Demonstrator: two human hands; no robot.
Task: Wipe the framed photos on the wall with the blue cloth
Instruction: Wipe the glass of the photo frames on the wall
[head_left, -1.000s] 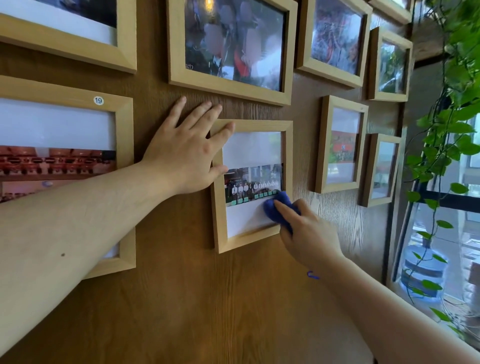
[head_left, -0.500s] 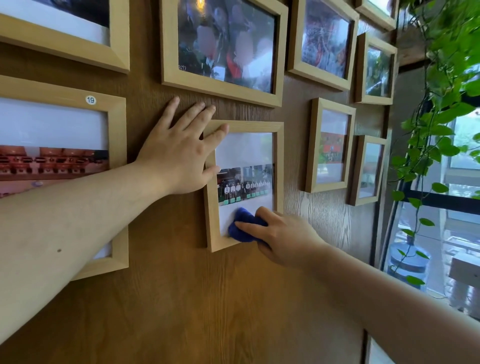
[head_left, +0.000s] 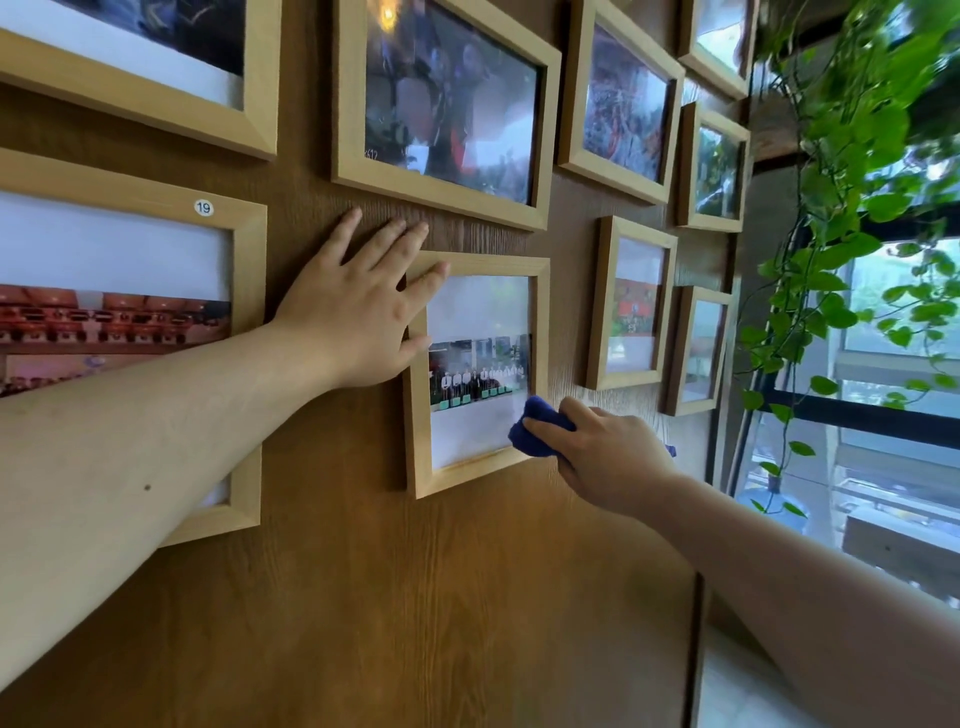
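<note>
Head view. Half a second ago the blue cloth (head_left: 537, 427) sat at the lower left of the glass of the small framed photo (head_left: 478, 371), near its bottom rail; it is now at the lower right corner of that glass, overlapping the inner edge of the right rail, about where it was a second ago. The right hand (head_left: 605, 449) has travelled with it, fingers closed around the bunched cloth and pressing it to the frame, forearm running off to the lower right of the picture. The left hand (head_left: 358, 306) has stayed put: flat and spread, palm on the wooden wall (head_left: 415, 597), index finger and thumb lying over the frame's upper left corner and left rail.

The small frame hangs slightly tilted at centre. Just above it, separated by a narrow strip of wall where the left fingertips rest, is the bottom rail of the large dark photo (head_left: 447, 104). To its left, past the left hand, is the frame with the "19" sticker (head_left: 203, 208). To its right a band of bare wall separates it from a narrow upright frame (head_left: 631, 304); the cloth hand sits over the lower part of that band. Below the small frame the wall is bare wood down to the bottom of the picture. Hanging green vines (head_left: 841, 218) and a window fill the far right.
</note>
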